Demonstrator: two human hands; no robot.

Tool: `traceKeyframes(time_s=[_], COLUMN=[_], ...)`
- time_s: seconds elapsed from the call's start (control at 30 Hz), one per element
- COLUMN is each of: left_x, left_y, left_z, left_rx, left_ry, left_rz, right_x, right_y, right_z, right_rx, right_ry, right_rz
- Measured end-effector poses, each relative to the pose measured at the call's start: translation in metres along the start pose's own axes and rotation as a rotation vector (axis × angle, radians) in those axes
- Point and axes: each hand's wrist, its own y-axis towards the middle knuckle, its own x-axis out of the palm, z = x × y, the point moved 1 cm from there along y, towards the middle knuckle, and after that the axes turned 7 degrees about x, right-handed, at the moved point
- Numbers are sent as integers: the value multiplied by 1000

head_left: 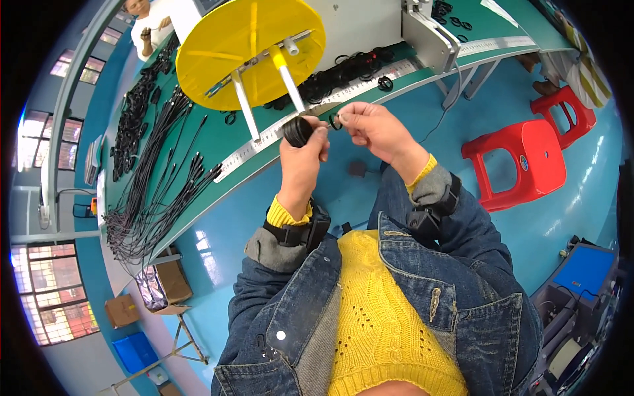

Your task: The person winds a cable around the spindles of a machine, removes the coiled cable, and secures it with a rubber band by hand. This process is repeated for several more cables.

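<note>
A coil of black cable (296, 132) is gripped in my left hand (298, 168), just in front of the bench edge. Close beside it, my right hand (382, 132) pinches a small black loop (335, 121) between thumb and finger. Whether that loop is an end of the same cable, I cannot tell. Above my hands stands a yellow disc (218, 49) with metal rods; one rod (290, 86) reaches down near the coil. Loose black cables (168, 178) lie in a long bundle on the green bench to the left.
Marked ruler strips (254, 153) run along the bench front. Black coils (343, 76) lie behind them, and more black cables (132, 125) are heaped at far left. Red stools (528, 165) stand to the right. Cardboard boxes (173, 282) sit lower left. Another person (148, 30) works beyond the bench.
</note>
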Motion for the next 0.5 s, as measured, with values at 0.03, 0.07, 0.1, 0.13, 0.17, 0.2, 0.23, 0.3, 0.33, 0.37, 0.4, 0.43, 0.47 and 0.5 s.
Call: traceKeyframes(time_s=[0.03,0.07,0.1,0.13,0.17,0.2,0.23,0.3,0.33,0.37,0.4,0.43,0.47,0.5], left_x=[-3,-7,-12,-16,-21,-27,-34,-48,-56,-67,-77,-78,-78,-77], left_y=[-4,-7,-11,-14,-16,-19,-20,-22,-22,-21,-21,-21,-24,-30], left_z=[3,5,7,8,8,7,4,-5,-10,-17,-23,-22,-20,-18], left_rx=[-65,-67,-105,-144,-183,-184,-176,-161,-164,-153,-143,-132,-136,-167], left_ry=[-73,-74,-121,-168,-216,-217,-207,-188,-189,-187,-185,-183,-184,-259], left_rz=[-83,-74,-87,-101,-115,-108,-110,-114,-111,-99,-87,-81,-80,-77], right_x=[7,13,18,23,26,27,28,29,31,40,49,53,52,49], right_y=[-3,-6,-9,-11,-12,-12,-13,-15,-21,-34,-47,-54,-52,-46], right_z=[4,9,13,18,22,26,30,37,40,41,41,41,43,46], right_rx=[-42,-34,-13,9,30,36,57,97,102,45,-13,-75,-73,-13], right_ry=[-76,-78,-104,-130,-154,-155,-124,-62,-61,-18,27,71,73,36], right_rz=[-2,-8,-36,-63,-90,-94,-127,-190,-190,-300,-409,-513,-510,-410])
